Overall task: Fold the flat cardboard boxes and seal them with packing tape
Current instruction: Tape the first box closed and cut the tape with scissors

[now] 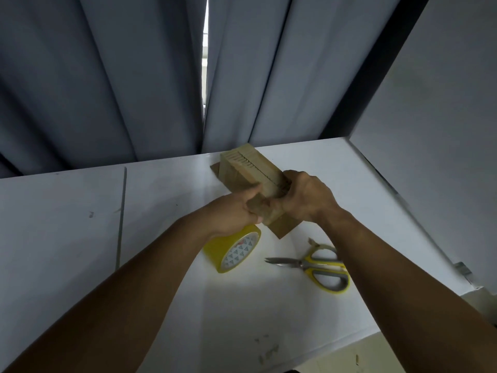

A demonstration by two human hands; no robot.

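Low in my frame, both forearms reach up over the white bench (67,224). Just right of centre lie yellow-handled scissors (317,265), blades shut; a yellow tape roll (236,251) rests near them, partly under my left wrist. At centre, my left hand (236,211) and right hand (306,197) are both closed around the near end of a stack of flat cardboard boxes (250,168), held on edge above a flat cardboard piece (282,227). Grey curtains (107,76) fill the upper frame.

Both hands (271,205) clenched — arms outstretched
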